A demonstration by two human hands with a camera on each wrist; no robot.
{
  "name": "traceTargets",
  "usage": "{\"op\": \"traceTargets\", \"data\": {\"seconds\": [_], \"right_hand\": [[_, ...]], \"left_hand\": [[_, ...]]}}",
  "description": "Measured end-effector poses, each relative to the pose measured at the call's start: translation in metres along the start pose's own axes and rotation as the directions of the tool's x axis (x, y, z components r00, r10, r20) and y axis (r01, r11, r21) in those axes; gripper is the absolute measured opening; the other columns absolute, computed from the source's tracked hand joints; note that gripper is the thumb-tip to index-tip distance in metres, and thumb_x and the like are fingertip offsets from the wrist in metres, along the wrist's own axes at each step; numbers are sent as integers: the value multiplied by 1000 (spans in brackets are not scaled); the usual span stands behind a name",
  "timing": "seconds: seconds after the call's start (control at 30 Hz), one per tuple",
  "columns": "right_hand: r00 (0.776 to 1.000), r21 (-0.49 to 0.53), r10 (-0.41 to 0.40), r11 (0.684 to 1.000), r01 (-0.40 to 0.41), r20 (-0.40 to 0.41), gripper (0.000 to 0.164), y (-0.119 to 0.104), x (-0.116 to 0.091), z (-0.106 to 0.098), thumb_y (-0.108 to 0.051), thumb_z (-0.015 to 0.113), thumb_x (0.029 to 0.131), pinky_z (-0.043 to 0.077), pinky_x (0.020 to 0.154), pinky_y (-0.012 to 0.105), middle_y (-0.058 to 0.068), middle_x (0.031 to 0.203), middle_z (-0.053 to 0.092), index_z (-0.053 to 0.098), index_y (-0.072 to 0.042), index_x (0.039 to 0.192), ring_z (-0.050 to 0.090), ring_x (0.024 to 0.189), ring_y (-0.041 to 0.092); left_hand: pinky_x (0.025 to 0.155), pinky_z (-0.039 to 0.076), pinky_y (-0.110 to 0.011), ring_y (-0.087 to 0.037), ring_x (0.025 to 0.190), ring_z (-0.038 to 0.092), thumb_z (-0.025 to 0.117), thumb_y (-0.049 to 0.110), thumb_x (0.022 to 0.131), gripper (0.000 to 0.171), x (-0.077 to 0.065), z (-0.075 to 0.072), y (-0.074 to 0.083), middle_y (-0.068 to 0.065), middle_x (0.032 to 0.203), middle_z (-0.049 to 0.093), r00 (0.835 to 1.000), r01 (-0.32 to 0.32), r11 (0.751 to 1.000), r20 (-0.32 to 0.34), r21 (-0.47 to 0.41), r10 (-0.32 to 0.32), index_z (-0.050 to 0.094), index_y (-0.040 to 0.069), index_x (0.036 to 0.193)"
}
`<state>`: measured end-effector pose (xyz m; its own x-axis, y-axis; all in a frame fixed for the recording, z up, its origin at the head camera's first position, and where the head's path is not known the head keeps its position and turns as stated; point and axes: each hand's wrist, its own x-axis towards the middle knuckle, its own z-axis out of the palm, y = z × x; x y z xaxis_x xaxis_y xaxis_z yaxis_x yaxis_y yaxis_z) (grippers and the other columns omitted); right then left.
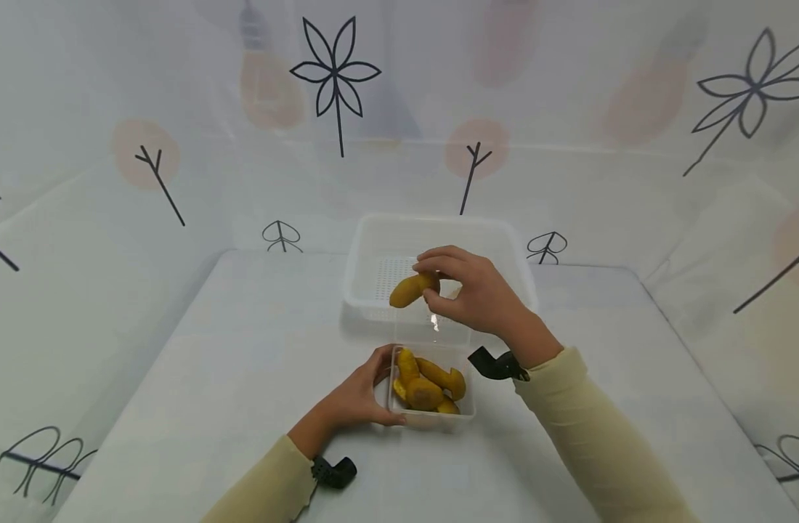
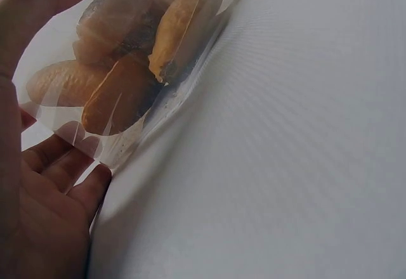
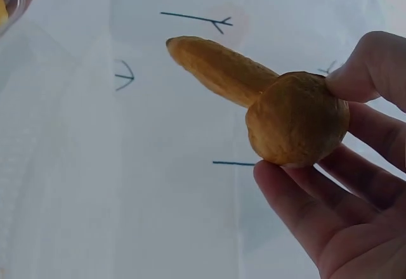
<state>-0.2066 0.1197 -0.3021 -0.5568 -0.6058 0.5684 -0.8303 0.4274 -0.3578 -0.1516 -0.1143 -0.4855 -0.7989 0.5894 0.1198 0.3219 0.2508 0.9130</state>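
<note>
Above the white basket [image 1: 373, 247], a yellow-brown potato [image 1: 412, 289] (long, tapered) pinched in the right hand [image 1: 474, 294].

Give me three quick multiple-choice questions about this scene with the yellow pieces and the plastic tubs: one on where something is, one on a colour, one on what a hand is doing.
1. Where is the yellow piece that the right hand holds?
A. Above the white basket
B. Lying on the table
C. Inside the clear container

2. What colour are the person's sleeves?
A. Dark blue
B. Pale yellow
C. Red

3. What is the left hand doing?
A. Hanging free in the air
B. Lifting a yellow piece
C. Holding the side of the clear container

Answers:
1 A: the head view shows the piece raised over the basket, pinched between fingers and thumb.
2 B: both forearms wear pale yellow cloth.
3 C: its fingers and thumb wrap the container's left wall, with more yellow pieces inside.
</note>
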Motion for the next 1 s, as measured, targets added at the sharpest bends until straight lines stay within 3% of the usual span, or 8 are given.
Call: {"op": "traceTargets", "data": {"seconds": [0.43,0.77,1.0], "right_hand": [[996,60,84,995,-83,-28,34,24,15,-28,-8,74,83,59,86,30,8,120,63,65,-6,116,63,105,20],[968,91,246,966,-241,-44,32,47,25,-35,-15,69,89,57,91,31,6,121,62,65,-8,120,61,108,19],[915,112,403,911,-398,-26,37,67,33,-38,-26,66,92,55,96,36,5,123,60,63,-10,124,59,111,21]], "left_hand": [[119,29,-26,-12,144,32,90,32,66,109,3,0,0,3,153,33,1000,-15,1000,3,2,15,19,30,149],[120,27,-28,-10,145,30,90,25,66,108,1,0,1,4,153,32,1000,24,1000,-1,-16,-24,20,28,149],[120,27,-37,-14,145,31,88,15,69,106,-3,-6,36,-6,153,33,997,68,997,33,-23,-67,20,10,150]]}}
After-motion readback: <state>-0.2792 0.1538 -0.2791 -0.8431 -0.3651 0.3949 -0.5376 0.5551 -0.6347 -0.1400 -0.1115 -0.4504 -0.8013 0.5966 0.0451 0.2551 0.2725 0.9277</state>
